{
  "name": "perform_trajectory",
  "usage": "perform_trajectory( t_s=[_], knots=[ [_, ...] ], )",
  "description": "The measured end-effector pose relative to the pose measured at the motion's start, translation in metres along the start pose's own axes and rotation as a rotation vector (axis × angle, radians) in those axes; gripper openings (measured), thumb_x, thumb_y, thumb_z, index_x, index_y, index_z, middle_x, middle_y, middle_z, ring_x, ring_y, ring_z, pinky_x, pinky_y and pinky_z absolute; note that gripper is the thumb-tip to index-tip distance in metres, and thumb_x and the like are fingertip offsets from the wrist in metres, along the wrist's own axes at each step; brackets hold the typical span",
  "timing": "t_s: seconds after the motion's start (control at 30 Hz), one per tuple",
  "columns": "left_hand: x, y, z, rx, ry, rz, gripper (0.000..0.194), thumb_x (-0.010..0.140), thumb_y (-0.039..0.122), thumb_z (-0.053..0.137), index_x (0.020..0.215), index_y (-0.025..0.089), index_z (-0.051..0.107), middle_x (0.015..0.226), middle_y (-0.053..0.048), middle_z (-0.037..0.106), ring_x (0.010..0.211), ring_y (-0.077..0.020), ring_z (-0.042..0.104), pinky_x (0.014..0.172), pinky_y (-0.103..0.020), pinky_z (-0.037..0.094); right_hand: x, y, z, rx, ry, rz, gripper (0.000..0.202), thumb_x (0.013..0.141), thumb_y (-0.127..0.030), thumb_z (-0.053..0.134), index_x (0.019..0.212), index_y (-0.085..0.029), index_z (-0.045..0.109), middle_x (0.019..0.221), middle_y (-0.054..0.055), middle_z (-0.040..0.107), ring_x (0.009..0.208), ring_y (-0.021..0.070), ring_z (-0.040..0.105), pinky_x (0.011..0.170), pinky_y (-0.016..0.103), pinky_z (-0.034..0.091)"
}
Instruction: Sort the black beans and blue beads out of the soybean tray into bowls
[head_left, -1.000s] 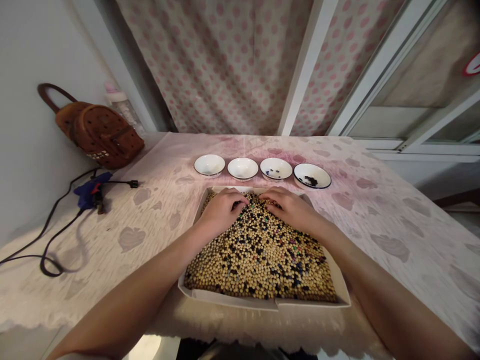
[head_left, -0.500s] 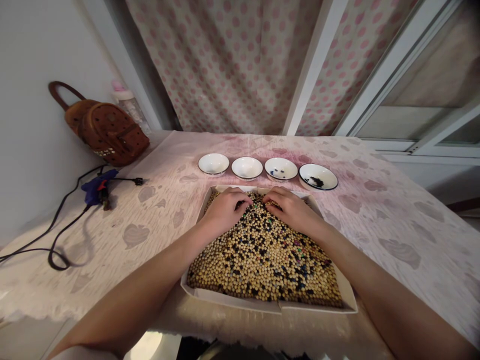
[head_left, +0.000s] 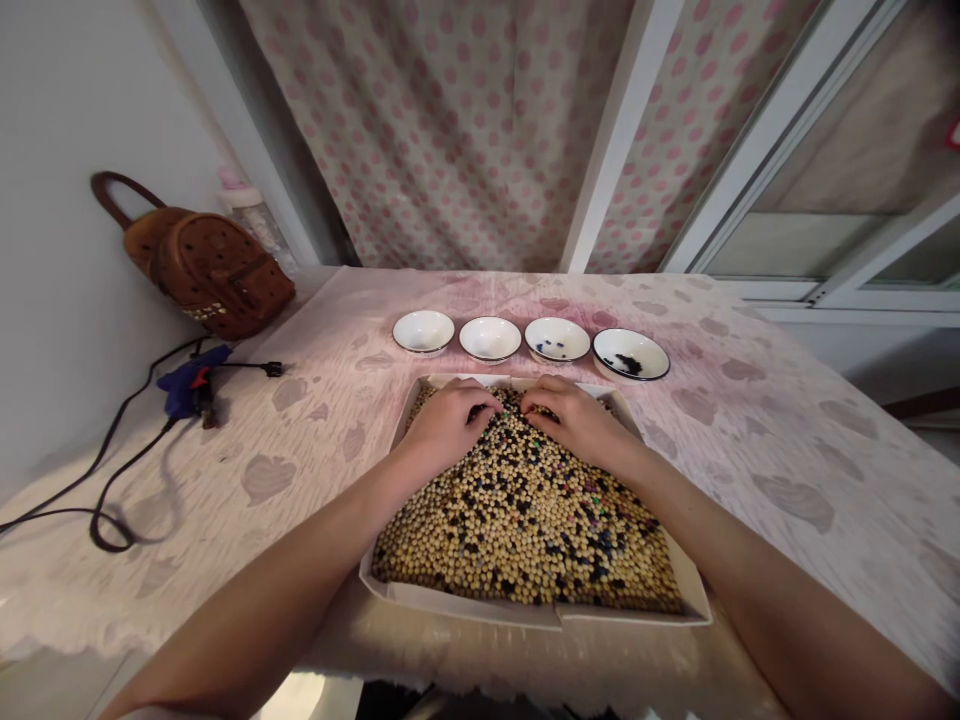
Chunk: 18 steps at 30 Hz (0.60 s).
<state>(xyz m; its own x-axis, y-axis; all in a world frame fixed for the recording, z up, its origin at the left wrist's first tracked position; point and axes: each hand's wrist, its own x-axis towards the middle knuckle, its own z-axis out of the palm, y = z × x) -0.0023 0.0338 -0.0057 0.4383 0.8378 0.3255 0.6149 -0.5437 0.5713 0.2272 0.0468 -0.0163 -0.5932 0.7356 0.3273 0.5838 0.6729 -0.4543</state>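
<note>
A white cardboard box (head_left: pixel 487 608) is filled with small tan beads (head_left: pixel 517 520) mixed with black, blue, green and reddish ones. At the box's far left, my left hand (head_left: pixel 454 420) rests on the beads, its fingers curled together. My right hand (head_left: pixel 574 418) is opposite it at the far side, also with curled fingers touching the beads. Anything between the fingertips is too small to make out. Beyond the box, one white bowl (head_left: pixel 556 340) holds a few dark blue beads and another bowl (head_left: pixel 631 354) on its right holds a cluster of black ones.
Two more white bowls (head_left: pixel 424 333), (head_left: pixel 490 340) stand to the left in the same row. A blue glue gun (head_left: pixel 185 385) with a black cord lies on the left of the table (head_left: pixel 262 560). Behind it are a brown backpack (head_left: pixel 217 268) and a bottle (head_left: pixel 251 205).
The view has shifted slightly. Both hands remain in nearly the same places over the far part of the box, with their fingers still curled.
</note>
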Motion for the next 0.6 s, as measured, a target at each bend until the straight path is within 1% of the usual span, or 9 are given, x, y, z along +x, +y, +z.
perform_trajectory(
  t_s=[0.13, 0.23, 0.33, 0.43, 0.5, 0.53, 0.6],
  knots=[
    [0.000, 0.001, -0.001, -0.010, -0.008, -0.008, 0.021, 0.088, 0.009, 0.058, 0.094, 0.022, 0.074, 0.099, -0.003, 0.074, 0.096, -0.0202, 0.066, 0.090, -0.037, 0.053, -0.001, -0.005, -0.003, 0.009, 0.053, 0.029, 0.008, 0.089, -0.016, 0.056, 0.086, -0.022, 0.061, 0.093, 0.005, 0.060, 0.091, 0.0212, 0.058, 0.083, 0.037, 0.047],
    [0.000, 0.002, -0.001, -0.017, -0.010, -0.013, 0.021, 0.089, 0.009, 0.058, 0.095, 0.022, 0.073, 0.100, -0.003, 0.074, 0.097, -0.0206, 0.066, 0.090, -0.038, 0.053, -0.002, -0.009, -0.004, 0.015, 0.090, 0.070, 0.007, 0.087, -0.016, 0.055, 0.084, -0.021, 0.059, 0.091, 0.005, 0.059, 0.087, 0.0206, 0.058, 0.079, 0.035, 0.047],
    [0.000, 0.003, -0.002, -0.020, -0.009, -0.012, 0.021, 0.089, 0.010, 0.057, 0.094, 0.023, 0.073, 0.099, -0.003, 0.074, 0.098, -0.0210, 0.066, 0.091, -0.039, 0.052, -0.001, -0.004, -0.010, -0.014, 0.178, 0.111, 0.006, 0.087, -0.017, 0.053, 0.085, -0.021, 0.058, 0.091, 0.006, 0.061, 0.084, 0.0208, 0.059, 0.076, 0.034, 0.047],
    [-0.001, 0.004, -0.002, -0.025, -0.003, -0.005, 0.022, 0.089, 0.010, 0.057, 0.093, 0.024, 0.073, 0.097, -0.003, 0.074, 0.098, -0.0210, 0.066, 0.091, -0.039, 0.052, -0.005, 0.019, -0.026, -0.083, 0.344, 0.184, 0.007, 0.086, -0.022, 0.052, 0.088, -0.021, 0.059, 0.087, 0.006, 0.064, 0.077, 0.0204, 0.060, 0.072, 0.034, 0.047],
    [-0.001, 0.004, -0.002, -0.029, 0.003, 0.000, 0.023, 0.089, 0.009, 0.057, 0.093, 0.024, 0.073, 0.097, -0.003, 0.073, 0.098, -0.0209, 0.065, 0.091, -0.039, 0.052, -0.011, 0.043, -0.039, -0.141, 0.456, 0.287, 0.010, 0.084, -0.024, 0.053, 0.090, -0.020, 0.060, 0.084, 0.006, 0.066, 0.073, 0.0208, 0.061, 0.069, 0.033, 0.047],
    [-0.001, 0.004, -0.002, -0.029, 0.005, 0.002, 0.023, 0.088, 0.009, 0.057, 0.094, 0.024, 0.073, 0.098, -0.003, 0.073, 0.098, -0.0208, 0.065, 0.091, -0.038, 0.052, -0.015, 0.056, -0.045, -0.184, 0.504, 0.349, 0.011, 0.082, -0.023, 0.053, 0.090, -0.020, 0.061, 0.084, 0.007, 0.067, 0.073, 0.0212, 0.062, 0.070, 0.034, 0.048],
    [-0.001, 0.003, -0.001, -0.032, 0.007, 0.009, 0.023, 0.089, 0.010, 0.056, 0.094, 0.024, 0.073, 0.098, -0.003, 0.073, 0.098, -0.0207, 0.065, 0.090, -0.038, 0.052, -0.023, 0.078, -0.053, -0.224, 0.543, 0.452, 0.014, 0.079, -0.023, 0.052, 0.090, -0.020, 0.062, 0.082, 0.007, 0.069, 0.073, 0.0218, 0.063, 0.071, 0.035, 0.048]
  ],
)
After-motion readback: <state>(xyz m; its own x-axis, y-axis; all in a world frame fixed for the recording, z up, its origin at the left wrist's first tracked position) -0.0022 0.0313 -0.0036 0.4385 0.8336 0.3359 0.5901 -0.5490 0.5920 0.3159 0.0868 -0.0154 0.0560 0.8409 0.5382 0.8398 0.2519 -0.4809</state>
